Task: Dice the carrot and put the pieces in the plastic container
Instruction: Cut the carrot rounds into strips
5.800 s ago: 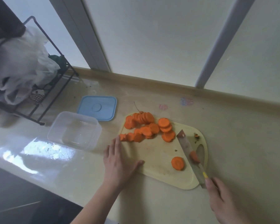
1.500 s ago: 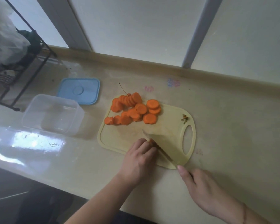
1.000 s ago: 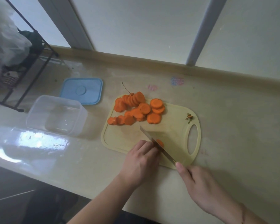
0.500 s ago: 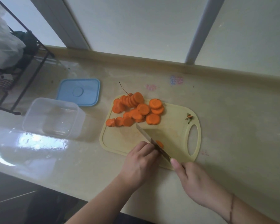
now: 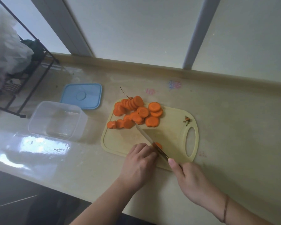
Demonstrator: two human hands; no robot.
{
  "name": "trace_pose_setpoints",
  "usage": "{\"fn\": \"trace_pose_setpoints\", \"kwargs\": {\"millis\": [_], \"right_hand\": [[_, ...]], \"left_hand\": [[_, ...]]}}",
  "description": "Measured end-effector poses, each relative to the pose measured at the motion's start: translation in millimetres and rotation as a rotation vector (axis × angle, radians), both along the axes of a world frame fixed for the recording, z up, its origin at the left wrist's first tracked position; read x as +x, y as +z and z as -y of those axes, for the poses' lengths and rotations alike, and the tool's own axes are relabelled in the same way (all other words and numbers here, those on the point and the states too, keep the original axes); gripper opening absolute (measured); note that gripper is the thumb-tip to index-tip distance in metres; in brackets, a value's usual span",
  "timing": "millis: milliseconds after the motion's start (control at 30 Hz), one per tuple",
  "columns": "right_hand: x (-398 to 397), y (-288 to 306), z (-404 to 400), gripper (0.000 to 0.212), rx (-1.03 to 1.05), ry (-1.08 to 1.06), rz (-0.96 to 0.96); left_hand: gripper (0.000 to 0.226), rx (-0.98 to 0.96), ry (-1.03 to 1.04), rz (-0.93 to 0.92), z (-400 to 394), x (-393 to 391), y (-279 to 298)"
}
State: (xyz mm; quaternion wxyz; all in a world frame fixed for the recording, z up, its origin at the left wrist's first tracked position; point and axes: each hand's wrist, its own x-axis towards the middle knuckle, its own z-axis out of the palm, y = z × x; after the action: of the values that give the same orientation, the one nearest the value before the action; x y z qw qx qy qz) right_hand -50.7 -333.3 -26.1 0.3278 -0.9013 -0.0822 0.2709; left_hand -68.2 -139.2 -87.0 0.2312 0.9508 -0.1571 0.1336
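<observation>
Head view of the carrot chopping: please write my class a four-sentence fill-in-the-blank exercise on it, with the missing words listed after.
1. The right hand holds a ____ over the board.
2. The lid lying flat behind the container is ____ in colour.
3. The container holds ____ carrot pieces.
4. The left hand steadies one slice at the board's ____ edge, apart from the pile.

Missing words: knife; blue; no; near
</observation>
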Motion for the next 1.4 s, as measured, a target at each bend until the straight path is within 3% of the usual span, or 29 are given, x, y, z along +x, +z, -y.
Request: {"fn": "trace_pose_setpoints", "kwargs": {"millis": [267,500,600,733,1000,1400], "right_hand": [[-8,8,13,0.07,0.012,0.032,-0.015],[-16,10,23,0.056,-0.007,0.051,-0.024],[-18,9,26,0.072,-0.025,0.033,-0.045],[-16,9,20,0.081,-0.047,-0.005,-0.054],[21,0,-24,0.069,-0.005,0.027,-0.06],[-4,8,3,0.068,-0.001,0.057,-0.005]], "left_hand": [[0.022,0.016,-0.026,-0.019,-2,2,3],[0.014,0.117,-0.046,0.023,-6,3,6],[0.022,0.089,-0.059,0.017,-8,1,2],[0.008,0.084,-0.068,0.017,-9,-3,-2],[0.003,0.087,-0.044,0.011,-5,-6,-2],[0.008,0.077,-0.01,0.028,-5,-7,0]]}}
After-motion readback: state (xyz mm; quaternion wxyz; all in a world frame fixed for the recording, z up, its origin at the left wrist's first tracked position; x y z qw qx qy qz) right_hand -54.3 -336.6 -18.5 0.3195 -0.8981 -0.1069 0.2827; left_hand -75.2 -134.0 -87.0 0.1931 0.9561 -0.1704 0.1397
